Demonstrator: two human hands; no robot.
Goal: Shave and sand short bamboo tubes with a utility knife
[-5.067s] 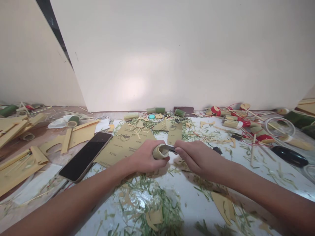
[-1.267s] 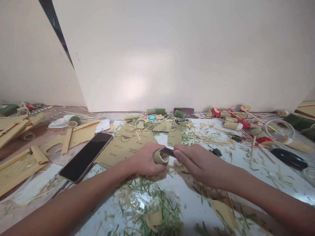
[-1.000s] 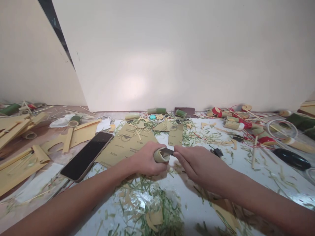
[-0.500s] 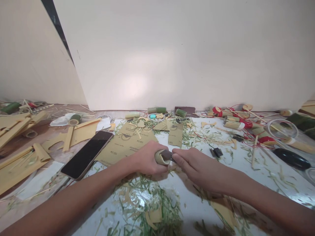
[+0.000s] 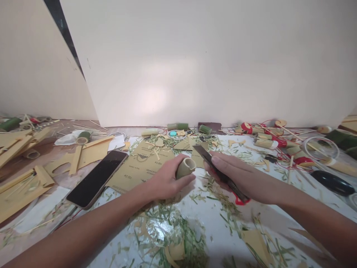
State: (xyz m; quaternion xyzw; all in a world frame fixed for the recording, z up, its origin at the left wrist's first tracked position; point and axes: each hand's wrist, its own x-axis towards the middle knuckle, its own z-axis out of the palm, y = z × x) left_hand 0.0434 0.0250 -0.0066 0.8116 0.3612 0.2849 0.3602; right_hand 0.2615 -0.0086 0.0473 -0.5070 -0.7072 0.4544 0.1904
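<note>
My left hand (image 5: 169,178) is wrapped round a short bamboo tube (image 5: 185,168), its hollow end tilted up and to the right. A small notch shows in the tube's rim. To the right, apart from the tube, my right hand (image 5: 237,175) grips a knife (image 5: 208,156) with a flat dark blade pointing up and left. A bit of red shows at the rear of its handle, below the palm. Under both hands lie green shavings (image 5: 178,227) on a white surface. Sheets of brown sandpaper (image 5: 147,163) lie just beyond my left hand.
A smartphone (image 5: 97,179) lies left of the sandpaper. Bamboo pieces (image 5: 182,127) stand along the white wall (image 5: 206,67). On the right are bamboo parts with red string (image 5: 304,160), a roll of clear tape (image 5: 320,149) and a black oval object (image 5: 332,183). Cut cardboard (image 5: 92,152) lies left.
The knife has come out of the tube's opening and moved right with my right hand. My left hand has turned the tube so its open end faces more up and right.
</note>
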